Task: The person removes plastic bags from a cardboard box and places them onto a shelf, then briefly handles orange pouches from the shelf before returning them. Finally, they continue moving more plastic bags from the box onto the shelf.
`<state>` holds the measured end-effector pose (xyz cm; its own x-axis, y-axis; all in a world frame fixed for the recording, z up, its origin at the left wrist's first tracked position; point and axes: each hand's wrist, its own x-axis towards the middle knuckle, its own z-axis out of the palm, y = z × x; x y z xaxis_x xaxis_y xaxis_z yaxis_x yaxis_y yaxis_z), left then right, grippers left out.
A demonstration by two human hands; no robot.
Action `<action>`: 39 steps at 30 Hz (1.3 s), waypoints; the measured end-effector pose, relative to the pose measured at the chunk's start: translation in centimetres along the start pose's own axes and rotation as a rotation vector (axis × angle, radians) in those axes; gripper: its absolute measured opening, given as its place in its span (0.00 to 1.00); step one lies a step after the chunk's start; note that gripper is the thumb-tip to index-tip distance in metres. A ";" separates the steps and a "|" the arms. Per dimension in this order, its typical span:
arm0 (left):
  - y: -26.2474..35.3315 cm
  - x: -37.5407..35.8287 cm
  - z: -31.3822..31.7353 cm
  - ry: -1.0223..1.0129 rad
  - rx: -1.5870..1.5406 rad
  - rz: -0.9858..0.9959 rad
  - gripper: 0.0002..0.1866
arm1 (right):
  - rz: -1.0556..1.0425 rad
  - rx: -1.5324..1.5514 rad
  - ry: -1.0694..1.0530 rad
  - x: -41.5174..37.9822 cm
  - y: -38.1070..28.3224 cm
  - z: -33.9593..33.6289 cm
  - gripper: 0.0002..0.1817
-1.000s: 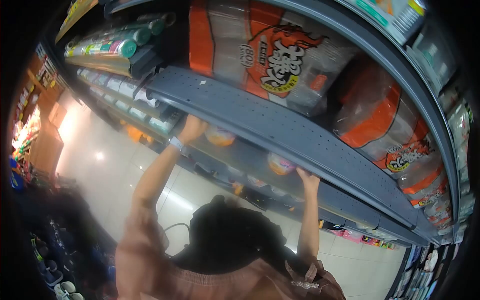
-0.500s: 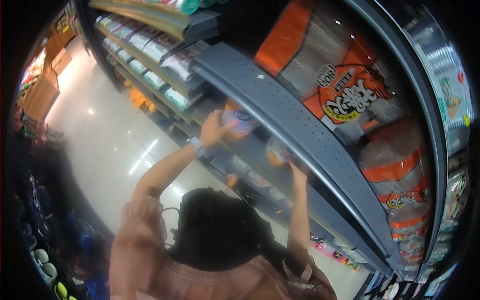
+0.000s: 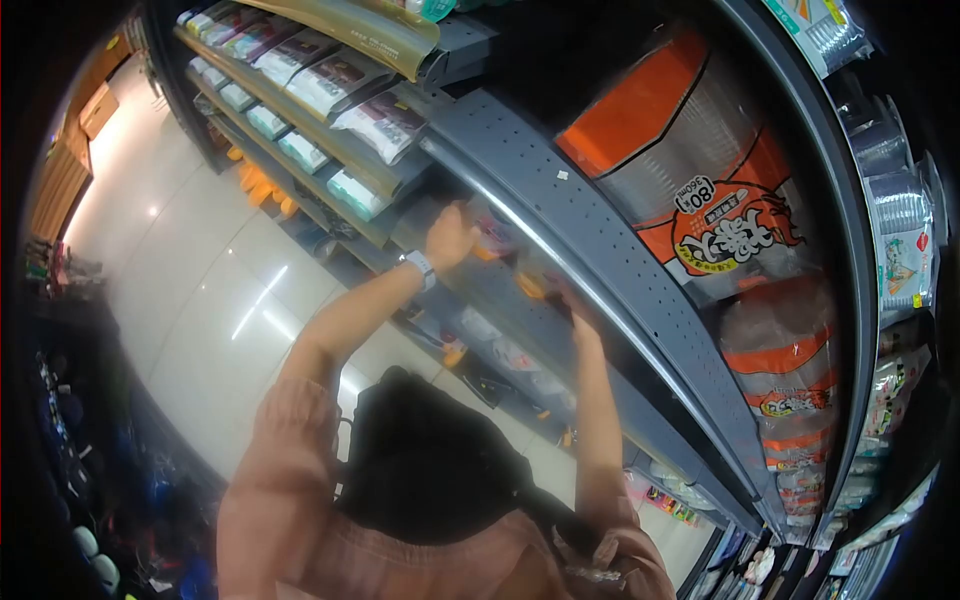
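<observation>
Shop aisle, pale glossy tiled floor (image 3: pixel 190 290); grey perforated metal shelf (image 3: pixel 590 240) runs diagonally overhead. Above it, clear sleeves of disposable cups (image 3: pixel 700 190) with orange labels reading "80" and "360ml"; other print illegible. Left hand (image 3: pixel 450 238) reaches under the shelf, curled about a blurred small container (image 3: pixel 492 240) on the lower tier. Right hand (image 3: pixel 580 322) reaches in beside an orange item (image 3: pixel 530 287); its grip cannot be determined.

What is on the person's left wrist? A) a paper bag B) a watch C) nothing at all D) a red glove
B: a pale watch sits on the wrist just below the left hand, which reaches up under the grey shelf.
</observation>
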<state>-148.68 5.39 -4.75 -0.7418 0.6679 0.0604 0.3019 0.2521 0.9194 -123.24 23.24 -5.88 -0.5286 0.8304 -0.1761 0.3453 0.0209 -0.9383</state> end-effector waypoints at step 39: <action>6.1 -55.5 20.8 -2.165 0.321 1.087 0.14 | 1.343 0.707 1.141 -89.5 41.8 19.8 0.10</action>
<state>-93.18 -15.61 -10.55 0.9727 -0.0004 -0.2321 0.1854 -0.6002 0.7780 -76.83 -61.18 -35.27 0.5778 0.0274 -0.8157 -0.4579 -0.8164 -0.3518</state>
